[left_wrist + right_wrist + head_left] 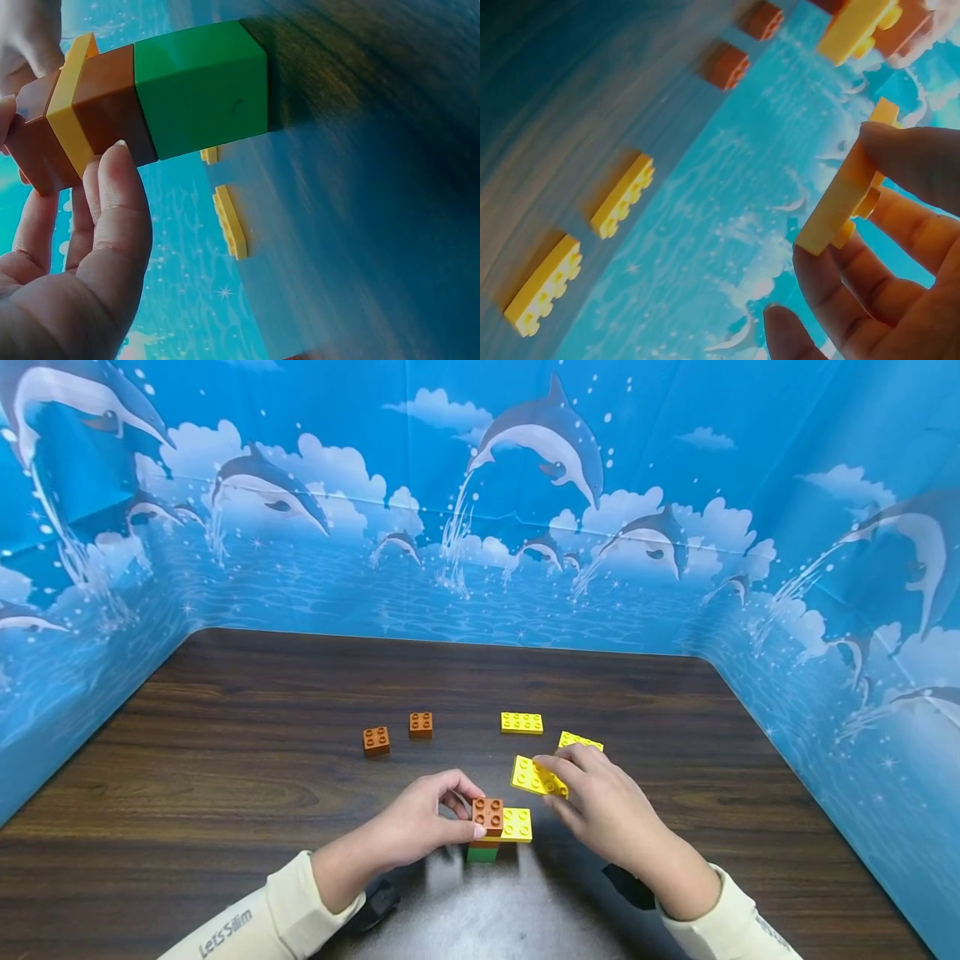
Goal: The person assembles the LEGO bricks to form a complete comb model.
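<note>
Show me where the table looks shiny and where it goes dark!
Head view: pale glare on the table, below the brick stack in the picture; left wrist view: a dark patch beside the green block; right wrist view: shadows beside two yellow bricks.

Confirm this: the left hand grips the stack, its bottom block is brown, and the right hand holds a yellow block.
No: the left wrist view shows the bottom block is green, not brown. The left hand grips the stack, and the right hand holds a yellow block.
</note>
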A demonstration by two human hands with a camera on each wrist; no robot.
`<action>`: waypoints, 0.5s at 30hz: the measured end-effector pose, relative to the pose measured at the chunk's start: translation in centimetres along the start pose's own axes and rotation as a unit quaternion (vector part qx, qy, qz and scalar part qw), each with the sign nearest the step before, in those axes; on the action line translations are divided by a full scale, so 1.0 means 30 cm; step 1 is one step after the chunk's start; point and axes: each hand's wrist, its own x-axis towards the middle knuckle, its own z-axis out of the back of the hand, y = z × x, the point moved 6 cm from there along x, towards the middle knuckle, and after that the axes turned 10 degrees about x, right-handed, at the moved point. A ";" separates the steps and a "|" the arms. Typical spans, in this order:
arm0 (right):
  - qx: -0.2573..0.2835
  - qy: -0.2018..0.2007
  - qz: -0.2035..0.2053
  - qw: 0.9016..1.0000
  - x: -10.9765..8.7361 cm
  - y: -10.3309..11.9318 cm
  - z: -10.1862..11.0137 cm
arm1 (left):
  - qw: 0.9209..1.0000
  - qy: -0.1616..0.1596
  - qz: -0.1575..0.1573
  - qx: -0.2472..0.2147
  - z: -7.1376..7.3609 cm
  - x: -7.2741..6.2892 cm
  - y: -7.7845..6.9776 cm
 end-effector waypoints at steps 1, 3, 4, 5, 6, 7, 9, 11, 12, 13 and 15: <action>0.007 0.000 0.005 1.000 -0.001 0.007 0.002 | 1.000 0.000 -0.001 0.000 0.000 0.000 0.000; 0.020 0.001 0.015 1.000 -0.004 0.022 0.007 | 1.000 0.001 -0.002 -0.001 0.000 -0.001 0.000; 0.028 0.002 0.020 0.999 -0.006 0.027 0.008 | 1.000 0.001 -0.002 -0.001 -0.001 -0.001 -0.001; 0.035 0.005 0.025 0.999 -0.007 0.033 0.010 | 1.000 0.001 -0.003 -0.001 -0.001 0.000 -0.001; 0.041 0.008 0.029 0.999 -0.008 0.038 0.010 | 1.000 0.000 -0.004 0.000 -0.001 -0.001 -0.001; 0.047 0.012 0.033 0.998 -0.009 0.043 0.010 | 1.000 0.000 -0.004 0.001 -0.001 -0.001 -0.001; 0.057 0.024 0.039 0.997 -0.011 0.051 0.006 | 1.000 0.000 -0.007 0.002 -0.002 -0.001 -0.001; 0.066 0.036 0.042 0.996 -0.011 0.057 0.002 | 1.000 -0.001 -0.010 0.004 -0.002 -0.002 -0.002; 0.071 0.042 0.044 0.996 -0.011 0.060 -0.001 | 1.000 -0.001 -0.011 0.004 -0.003 -0.002 -0.001; 0.075 0.047 0.045 0.995 -0.010 0.063 -0.004 | 1.000 0.000 -0.013 0.004 -0.003 -0.003 -0.002; 0.082 0.052 0.051 0.994 -0.009 0.069 -0.007 | 1.000 0.000 -0.013 0.005 -0.003 -0.003 -0.002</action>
